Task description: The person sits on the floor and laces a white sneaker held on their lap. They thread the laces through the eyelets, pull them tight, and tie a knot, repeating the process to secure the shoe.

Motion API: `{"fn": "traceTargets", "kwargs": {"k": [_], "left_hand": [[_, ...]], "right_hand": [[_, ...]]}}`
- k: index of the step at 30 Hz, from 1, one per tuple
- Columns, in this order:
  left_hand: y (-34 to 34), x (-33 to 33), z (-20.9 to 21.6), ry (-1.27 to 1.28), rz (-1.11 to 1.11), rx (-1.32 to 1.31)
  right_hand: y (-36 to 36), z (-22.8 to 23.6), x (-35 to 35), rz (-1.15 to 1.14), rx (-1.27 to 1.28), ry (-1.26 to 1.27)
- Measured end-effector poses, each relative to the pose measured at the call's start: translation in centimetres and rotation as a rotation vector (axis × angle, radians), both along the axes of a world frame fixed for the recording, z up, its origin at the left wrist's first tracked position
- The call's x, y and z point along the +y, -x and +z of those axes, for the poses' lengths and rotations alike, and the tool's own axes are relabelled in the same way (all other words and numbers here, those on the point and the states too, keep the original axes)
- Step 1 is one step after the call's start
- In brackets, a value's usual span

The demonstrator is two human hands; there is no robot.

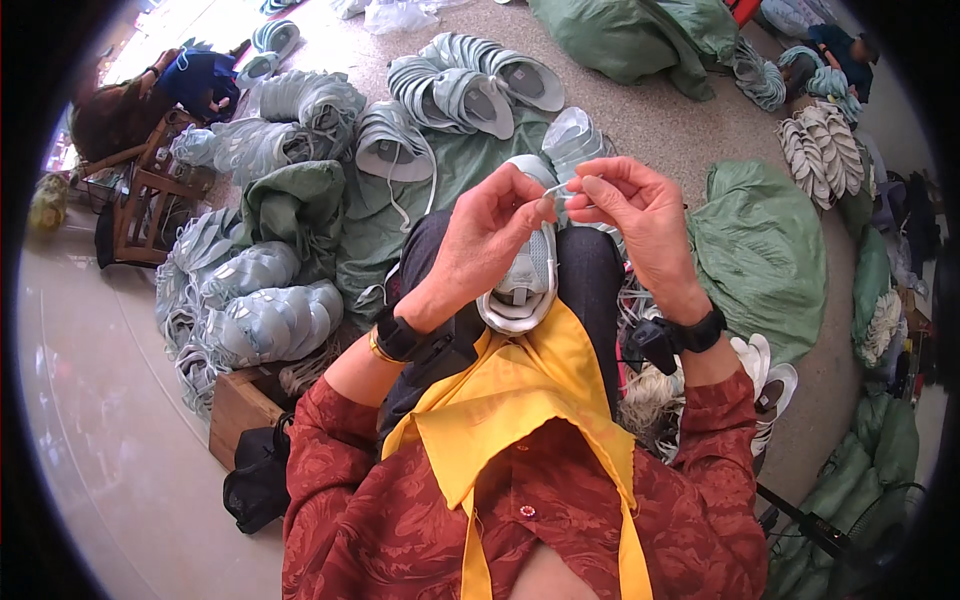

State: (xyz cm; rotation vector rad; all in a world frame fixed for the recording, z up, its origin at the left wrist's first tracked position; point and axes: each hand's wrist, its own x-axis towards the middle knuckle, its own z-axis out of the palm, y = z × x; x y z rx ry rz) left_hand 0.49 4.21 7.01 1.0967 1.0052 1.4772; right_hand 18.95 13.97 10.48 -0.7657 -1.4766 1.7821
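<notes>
A pale grey-blue shoe upper [525, 275] rests on my lap, partly over a yellow apron [530, 375], its heel opening toward me. Above its front, a thin white shoelace [557, 190] runs between my two hands. My left hand [487, 238] pinches the lace between thumb and forefinger. Close beside it, my right hand [640, 215] also has thumb and finger closed on the lace. Both fingertip pairs nearly meet. The hands hide part of the upper's front and its lace holes.
Stacked shoe uppers [265, 320] lie to the left, with more piles [455, 90] ahead on a green cloth [375, 240]. A stuffed green sack [760, 255] sits at right. A wooden box [240, 410] and wooden chair [150, 190] stand left. Other people are in the far corners.
</notes>
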Motion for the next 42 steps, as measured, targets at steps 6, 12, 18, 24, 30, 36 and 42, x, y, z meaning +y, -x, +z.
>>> {"fn": "traceTargets", "kwargs": {"k": [6, 12, 18, 24, 30, 36, 42], "left_hand": [[-1.2, 0.7, 0.2, -0.029, 0.073, -0.064], [-0.8, 0.8, 0.6, 0.094, -0.044, -0.237], [-0.6, 1.1, 0.0, 0.196, -0.097, -0.518], [-0.4, 1.2, -0.1, 0.179, -0.083, -0.515], [-0.5, 1.2, -0.8, 0.145, -0.027, -0.267], [0.4, 0.7, -2.0, 0.103, 0.1, 0.15], [2.7, -0.6, -6.1, 0.142, 0.262, 0.634]], "right_hand": [[0.7, 0.0, -0.1, -0.039, -0.1, -0.076], [1.2, 0.7, -0.3, -0.02, -0.118, -0.096], [1.6, 0.6, -0.8, -0.063, -0.042, 0.005], [1.0, -1.0, -1.2, -0.059, -0.155, -0.08], [1.5, -1.8, -1.1, -0.093, -0.142, -0.188], [1.2, -1.2, -0.1, -0.023, -0.17, -0.164], [0.7, 0.1, 0.0, 0.056, -0.217, -0.351]]}}
